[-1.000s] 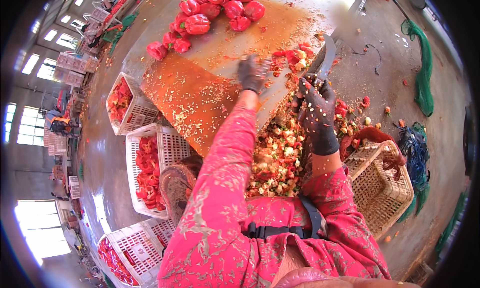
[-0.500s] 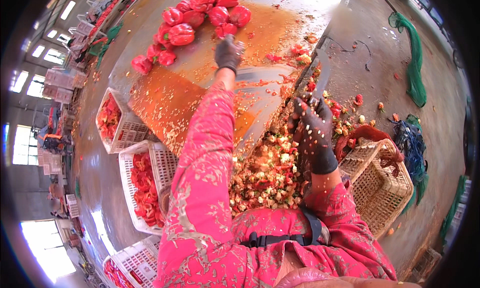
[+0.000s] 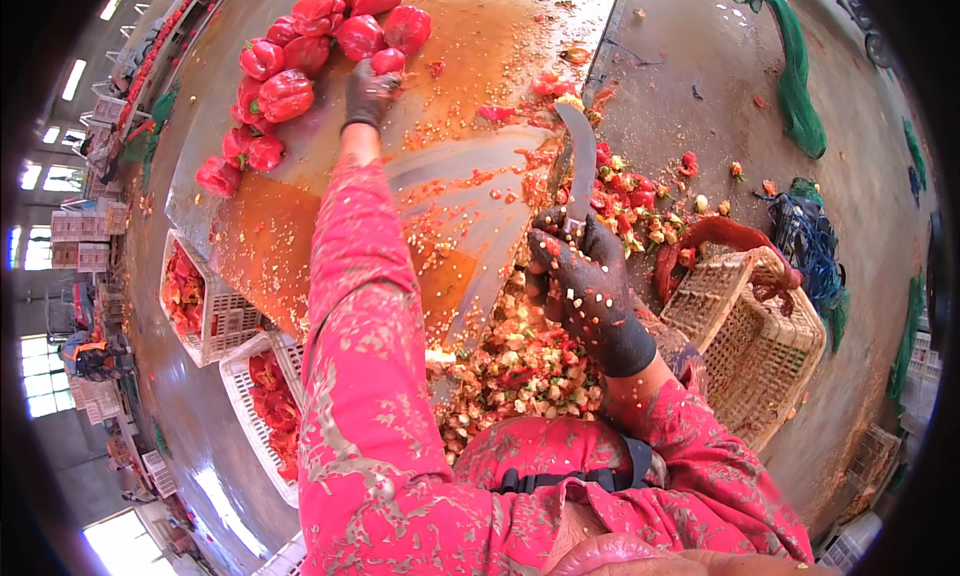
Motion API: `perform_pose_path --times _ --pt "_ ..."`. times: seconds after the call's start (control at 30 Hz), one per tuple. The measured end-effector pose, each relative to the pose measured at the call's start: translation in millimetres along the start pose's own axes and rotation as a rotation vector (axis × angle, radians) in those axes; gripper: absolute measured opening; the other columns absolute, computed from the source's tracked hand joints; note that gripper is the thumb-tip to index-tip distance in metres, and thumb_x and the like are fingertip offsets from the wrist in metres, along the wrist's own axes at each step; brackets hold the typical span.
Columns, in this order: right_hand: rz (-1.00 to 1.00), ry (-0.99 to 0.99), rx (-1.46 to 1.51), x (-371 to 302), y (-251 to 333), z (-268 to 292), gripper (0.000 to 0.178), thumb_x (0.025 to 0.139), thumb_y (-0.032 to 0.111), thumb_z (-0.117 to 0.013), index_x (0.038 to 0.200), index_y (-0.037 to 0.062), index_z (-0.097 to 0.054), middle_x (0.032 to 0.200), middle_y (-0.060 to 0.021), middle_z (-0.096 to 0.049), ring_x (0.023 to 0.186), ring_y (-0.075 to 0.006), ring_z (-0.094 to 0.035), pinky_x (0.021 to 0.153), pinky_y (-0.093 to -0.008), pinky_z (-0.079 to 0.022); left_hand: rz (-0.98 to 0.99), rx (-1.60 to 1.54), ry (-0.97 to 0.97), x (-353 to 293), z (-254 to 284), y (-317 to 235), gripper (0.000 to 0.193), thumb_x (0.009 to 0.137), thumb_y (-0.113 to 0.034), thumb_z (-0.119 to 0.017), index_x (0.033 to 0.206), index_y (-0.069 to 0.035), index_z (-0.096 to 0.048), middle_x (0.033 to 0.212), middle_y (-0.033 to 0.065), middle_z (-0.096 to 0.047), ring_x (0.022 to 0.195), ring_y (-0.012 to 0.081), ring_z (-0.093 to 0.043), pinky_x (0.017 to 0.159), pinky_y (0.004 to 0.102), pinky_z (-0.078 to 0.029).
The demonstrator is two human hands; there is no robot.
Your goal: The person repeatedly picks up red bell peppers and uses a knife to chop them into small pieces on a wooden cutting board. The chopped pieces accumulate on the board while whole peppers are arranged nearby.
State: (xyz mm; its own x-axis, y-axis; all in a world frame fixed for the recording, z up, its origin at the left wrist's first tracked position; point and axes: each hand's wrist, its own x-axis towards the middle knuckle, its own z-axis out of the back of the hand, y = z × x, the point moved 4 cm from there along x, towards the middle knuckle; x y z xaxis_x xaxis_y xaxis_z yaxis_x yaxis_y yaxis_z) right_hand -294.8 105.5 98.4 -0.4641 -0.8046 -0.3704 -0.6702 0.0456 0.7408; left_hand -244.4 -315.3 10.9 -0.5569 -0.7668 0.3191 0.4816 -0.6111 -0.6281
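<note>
With my left arm stretched out over the metal table (image 3: pixel 480 166), my dark-gloved left hand (image 3: pixel 370 94) has its fingers closed round a small red bell pepper (image 3: pixel 388 62) at the near right edge of a pile of whole red peppers (image 3: pixel 285 94). My gloved right hand (image 3: pixel 590 286), dotted with pale seeds, grips a knife whose curved blade (image 3: pixel 581 161) points away from me; its handle is mostly hidden by the fingers. A heap of pepper cores and scraps (image 3: pixel 525 371) lies between the table edge and my body.
At the left stand white crates (image 3: pixel 240 321) of cut red peppers. A tan basket (image 3: pixel 745 346) with a reddish cloth or sack on its rim sits at the right. Blue netting (image 3: pixel 805 246) and green netting (image 3: pixel 795 86) lie beyond on the wet floor. More scraps (image 3: pixel 640 201) line the table's right edge.
My left hand has reached slightly farther and closed on the small pepper. The knife blade has swung from leaning right to leaning left. The whole view has shifted.
</note>
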Motion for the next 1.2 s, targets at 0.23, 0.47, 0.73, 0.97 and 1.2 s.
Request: perform_pose_path --times 0.23,0.47,0.73,0.97,1.2 --pt "0.101 0.087 0.043 2.6 -4.9 6.8 0.017 0.081 0.007 -0.061 0.095 0.0013 -0.051 0.071 -0.0044 -0.053 0.057 -0.0115 -0.053 0.044 -0.0257 -0.046 0.199 -1.454 -0.002 -26.2 11.9 -54.3 0.025 0.075 -0.014 -0.065 0.098 -0.008 -0.057 0.085 0.0054 -0.063 0.066 0.0179 -0.060 0.043 0.0284 -0.046" --pt "0.164 0.111 0.097 3.7 5.1 14.4 0.017 0.082 0.012 -0.062 0.094 0.0045 -0.052 0.064 -0.0036 -0.054 0.047 -0.0134 -0.053 0.039 -0.0247 -0.040 0.162 -0.387 -0.036 -107.7 22.3 -110.2 0.034 0.071 -0.012 -0.065 0.103 -0.002 -0.058 0.084 0.0128 -0.063 0.078 0.0190 -0.061 0.068 0.0314 -0.050" --pt "0.042 0.276 0.193 9.1 -4.9 8.0 0.033 0.084 0.023 -0.062 0.109 0.0060 -0.048 0.085 -0.0094 -0.062 0.059 -0.0172 -0.064 0.037 -0.0232 -0.045 -0.691 0.167 -0.156 -229.1 67.0 -251.5 0.046 0.063 0.001 -0.055 0.108 -0.008 -0.057 0.098 0.0130 -0.058 0.098 0.0309 -0.052 0.083 0.0389 -0.044" --pt "0.089 0.468 0.366 11.6 -6.0 9.9 0.036 0.079 0.014 -0.057 0.112 0.0047 -0.045 0.084 -0.0095 -0.061 0.065 -0.0205 -0.064 0.041 -0.0261 -0.047 -0.789 0.376 -0.275 -261.3 77.1 -283.8 0.051 0.065 0.002 -0.055 0.115 -0.006 -0.053 0.113 0.0155 -0.053 0.109 0.0329 -0.049 0.095 0.0420 -0.039" --pt "0.322 0.339 0.028 11.6 0.3 12.0 0.029 0.068 0.003 -0.053 0.097 -0.0018 -0.054 0.077 -0.0009 -0.055 0.061 -0.0082 -0.052 0.051 -0.0217 -0.043 0.026 -0.885 -0.201 -265.3 62.0 -253.9 0.038 0.078 -0.004 -0.060 0.114 0.001 -0.050 0.116 0.0086 -0.050 0.106 0.0157 -0.048 0.092 0.0315 -0.040"
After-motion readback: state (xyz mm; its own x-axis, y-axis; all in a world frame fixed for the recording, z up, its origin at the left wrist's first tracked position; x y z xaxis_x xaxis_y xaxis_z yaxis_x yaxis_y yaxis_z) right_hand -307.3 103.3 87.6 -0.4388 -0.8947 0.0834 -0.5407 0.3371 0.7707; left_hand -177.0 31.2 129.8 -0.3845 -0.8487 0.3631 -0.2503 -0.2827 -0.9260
